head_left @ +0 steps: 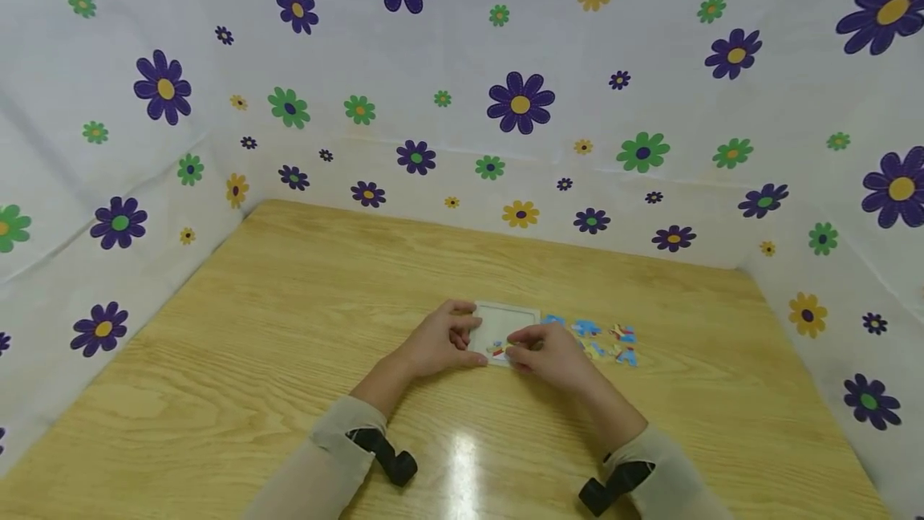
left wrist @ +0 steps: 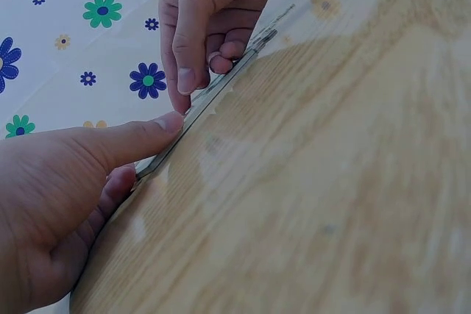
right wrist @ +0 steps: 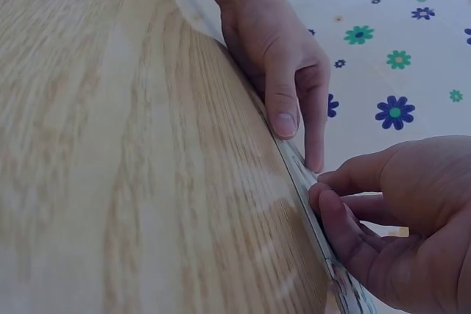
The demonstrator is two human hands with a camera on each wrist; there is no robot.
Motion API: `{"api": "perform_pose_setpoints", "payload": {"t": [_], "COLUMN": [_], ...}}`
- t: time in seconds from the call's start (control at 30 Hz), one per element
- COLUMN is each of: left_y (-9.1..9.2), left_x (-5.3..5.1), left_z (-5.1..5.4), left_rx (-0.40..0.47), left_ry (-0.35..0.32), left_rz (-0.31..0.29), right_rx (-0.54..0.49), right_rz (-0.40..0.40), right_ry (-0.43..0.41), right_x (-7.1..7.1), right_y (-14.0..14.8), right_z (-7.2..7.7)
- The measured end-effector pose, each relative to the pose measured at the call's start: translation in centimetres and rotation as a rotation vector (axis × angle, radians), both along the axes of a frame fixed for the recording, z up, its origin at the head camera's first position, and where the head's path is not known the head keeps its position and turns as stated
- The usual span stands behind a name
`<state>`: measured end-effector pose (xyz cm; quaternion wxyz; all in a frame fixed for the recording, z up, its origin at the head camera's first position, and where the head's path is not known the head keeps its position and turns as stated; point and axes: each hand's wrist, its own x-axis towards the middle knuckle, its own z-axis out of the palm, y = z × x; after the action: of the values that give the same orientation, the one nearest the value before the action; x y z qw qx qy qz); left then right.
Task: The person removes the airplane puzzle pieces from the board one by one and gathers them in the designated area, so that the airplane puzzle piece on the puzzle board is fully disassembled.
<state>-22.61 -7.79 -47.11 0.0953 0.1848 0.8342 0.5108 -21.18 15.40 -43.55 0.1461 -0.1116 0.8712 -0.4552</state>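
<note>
A pale, square puzzle tray (head_left: 508, 310) with a raised rim lies flat on the table. My left hand (head_left: 439, 339) grips its left side, with the thumb (left wrist: 151, 137) on the near edge and the fingers along the left rim. Inside the tray's near part sits a colourful jigsaw piece (head_left: 496, 349). Thumb and index finger of my right hand (head_left: 556, 355) pinch another small piece, mostly hidden by the fingertips, low over the tray beside that one. The right wrist view shows these fingertips (right wrist: 324, 185) close to the tray's surface.
Several loose blue, yellow and red jigsaw pieces (head_left: 624, 333) lie right of the tray, some partly behind the right hand. The wood-grain table (head_left: 289, 287) is bordered at the back and sides by white flower-print cloth (head_left: 447, 46).
</note>
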Motion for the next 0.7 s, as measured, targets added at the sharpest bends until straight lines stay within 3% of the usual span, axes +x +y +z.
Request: {"api": "perform_pose_setpoints", "payload": {"t": [0.1,0.27,0.7], "left_y": [0.04,-0.01,0.11], "left_x": [-0.06,-0.23,0.02], "left_z": [-0.03,-0.33,-0.18], "left_rx": [-0.006,0.001,-0.005], "left_ry": [0.0,-0.002,-0.007], "left_rz": [0.0,-0.005,0.003], "right_rx": [0.053,0.077,-0.113], "right_rz": [0.016,0.02,0.048], "right_ry": [0.045,0.052,-0.043], "right_x": [0.12,0.26,0.0], "right_y": [-0.13,-0.31,0.64], "right_z": [-0.07,-0.11,-0.21]}}
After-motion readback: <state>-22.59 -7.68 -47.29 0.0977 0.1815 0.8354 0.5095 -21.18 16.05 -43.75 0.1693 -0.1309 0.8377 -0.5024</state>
